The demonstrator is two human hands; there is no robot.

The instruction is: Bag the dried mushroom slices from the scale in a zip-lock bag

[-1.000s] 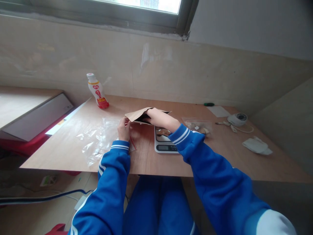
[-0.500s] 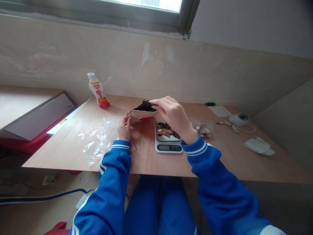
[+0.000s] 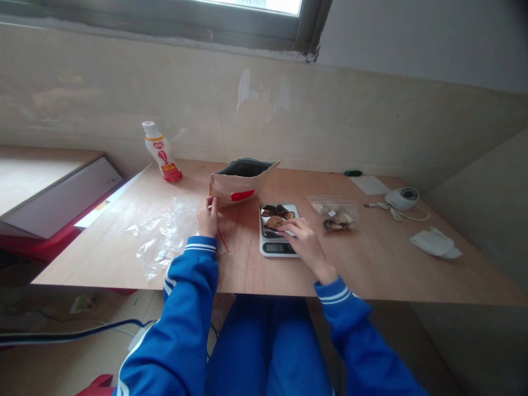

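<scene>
A brown paper pouch (image 3: 241, 187) with a red label stands open and upright on the wooden table (image 3: 371, 269). My left hand (image 3: 207, 215) pinches its lower left corner. In front of the pouch sits a white kitchen scale (image 3: 269, 248) with dark dried pieces (image 3: 274, 215) piled on its tray. My right hand (image 3: 304, 242) rests palm down at the scale's front right, fingers spread and touching the tray's edge, holding nothing that I can see.
Crumpled clear plastic bags (image 3: 163, 234) lie left of my left hand. A small zip bag with dried pieces (image 3: 336, 215) lies right of the scale. A drink bottle (image 3: 160, 153), a green pen (image 3: 353, 173), a round white device (image 3: 402, 198) and a white cloth (image 3: 433, 243) are further off.
My right hand has come out of the pouch and dropped down to the scale. The pouch now stands upright with its mouth open, and more dried pieces lie on the tray.
</scene>
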